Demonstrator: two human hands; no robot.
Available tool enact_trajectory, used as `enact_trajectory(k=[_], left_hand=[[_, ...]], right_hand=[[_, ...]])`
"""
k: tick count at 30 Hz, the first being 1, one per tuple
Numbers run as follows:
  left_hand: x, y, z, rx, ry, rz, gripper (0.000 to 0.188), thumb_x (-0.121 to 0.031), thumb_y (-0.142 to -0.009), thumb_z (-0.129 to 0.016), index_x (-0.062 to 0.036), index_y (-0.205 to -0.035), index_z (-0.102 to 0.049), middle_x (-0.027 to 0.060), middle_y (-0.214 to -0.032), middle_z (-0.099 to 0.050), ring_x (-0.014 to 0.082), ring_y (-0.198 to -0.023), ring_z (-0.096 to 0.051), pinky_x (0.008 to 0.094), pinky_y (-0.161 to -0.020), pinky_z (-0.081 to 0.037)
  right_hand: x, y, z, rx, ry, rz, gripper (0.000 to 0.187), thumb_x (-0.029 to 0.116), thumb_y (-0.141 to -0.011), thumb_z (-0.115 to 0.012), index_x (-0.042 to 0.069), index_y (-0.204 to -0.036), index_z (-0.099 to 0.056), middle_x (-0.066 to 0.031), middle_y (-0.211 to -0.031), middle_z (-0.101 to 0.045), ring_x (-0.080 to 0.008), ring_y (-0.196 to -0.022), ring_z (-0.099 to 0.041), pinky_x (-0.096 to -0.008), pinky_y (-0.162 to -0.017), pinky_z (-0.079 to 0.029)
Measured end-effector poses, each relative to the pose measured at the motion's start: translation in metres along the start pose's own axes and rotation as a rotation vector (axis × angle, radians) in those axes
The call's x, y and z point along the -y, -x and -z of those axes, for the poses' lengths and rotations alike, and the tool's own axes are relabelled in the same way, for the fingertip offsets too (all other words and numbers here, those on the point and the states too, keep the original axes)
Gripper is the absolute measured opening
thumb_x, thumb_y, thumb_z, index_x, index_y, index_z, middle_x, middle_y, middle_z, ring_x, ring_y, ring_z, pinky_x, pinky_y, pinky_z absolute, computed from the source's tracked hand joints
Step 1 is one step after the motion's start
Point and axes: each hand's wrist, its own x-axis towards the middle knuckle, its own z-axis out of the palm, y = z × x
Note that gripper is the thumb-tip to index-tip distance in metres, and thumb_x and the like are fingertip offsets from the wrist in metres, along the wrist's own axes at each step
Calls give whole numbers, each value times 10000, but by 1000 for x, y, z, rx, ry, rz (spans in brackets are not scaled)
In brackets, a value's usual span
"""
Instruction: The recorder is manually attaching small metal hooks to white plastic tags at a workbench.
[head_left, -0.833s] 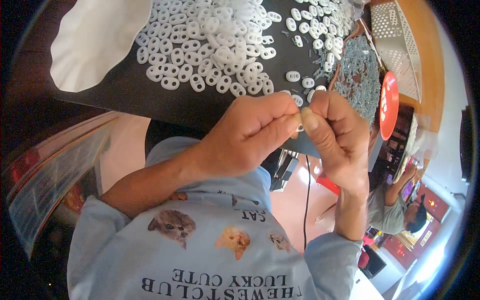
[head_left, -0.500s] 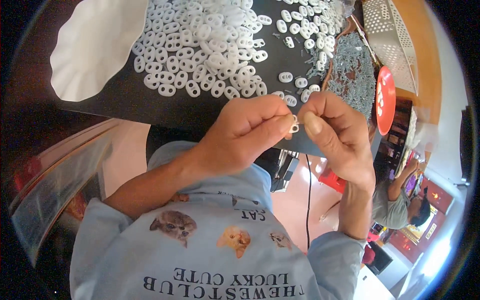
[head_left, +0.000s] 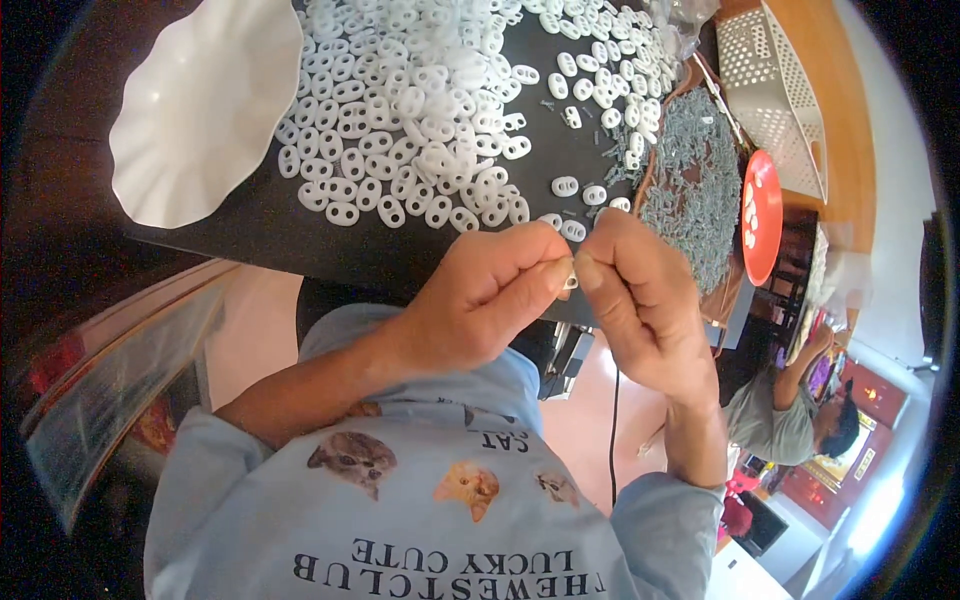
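My left hand [head_left: 495, 295] is closed, thumb and forefinger pinching a small white cord lock [head_left: 571, 282], mostly covered by the fingers. Up against it is my right hand [head_left: 645, 300], also pinched shut at the piece; whatever sits between its fingertips is hidden. Both hands are held above the near edge of the black tabletop [head_left: 380, 250]. Just beyond them lie a few loose oval cord locks [head_left: 565, 187] with two holes each. A large heap of the same white pieces [head_left: 400, 140] spreads over the table to the left.
A pile of small grey springs [head_left: 690, 190] lies at right. Beside it stand a red plate [head_left: 763, 220] with white bits and a perforated white basket [head_left: 765, 90]. At far left is a scalloped white dish [head_left: 200, 110]. Another person [head_left: 790, 410] sits at the far right.
My right hand has moved left and closed in on the left hand, so the fingertips meet at the cord lock. The table sits slightly lower in the picture.
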Motion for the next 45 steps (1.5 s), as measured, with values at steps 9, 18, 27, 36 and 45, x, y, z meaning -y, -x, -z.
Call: enact_trajectory(k=[9,18,27,36,45], left_hand=[[-5,-4,1,13,-32,-17,182,-165,-973,-490,-32,-872,-565,-42,-665,-474,34,-587,-402,216,-524,-345],[-4,-6,1,47,-144,-70,173,-146,-954,-513,-19,-844,-555,-4,-625,-484,68,-559,-437,255,-518,-374],[-3,-7,3,50,-143,-107,159,-126,-952,-507,-17,-846,-552,-4,-608,-467,82,-534,-427,269,-502,-367],[-1,-7,1,-4,-166,-149,145,-124,-964,-489,-16,-887,-548,-10,-610,-473,72,-535,-431,255,-498,-368],[0,-5,0,-30,-168,-129,171,-149,-978,-485,-13,-894,-547,-6,-620,-489,74,-540,-440,254,-502,-380]], right_hand=[[-33,-40,31,30,134,-118,89,66,-920,-547,-13,-960,-541,-74,-789,-492,-162,-685,-479,-281,-615,-393],[-74,-103,27,-8,640,135,146,45,-871,-566,28,-1015,-559,-145,-893,-574,-330,-782,-589,-380,-684,-470],[-60,-93,28,70,588,131,122,42,-858,-583,14,-976,-571,-141,-892,-570,-317,-801,-583,-366,-698,-468],[-68,-86,38,52,554,27,123,34,-852,-585,0,-969,-572,-153,-874,-572,-311,-785,-582,-357,-695,-466],[-76,-93,39,-4,579,116,130,56,-855,-593,-5,-969,-578,-147,-848,-565,-301,-765,-593,-361,-688,-471]])
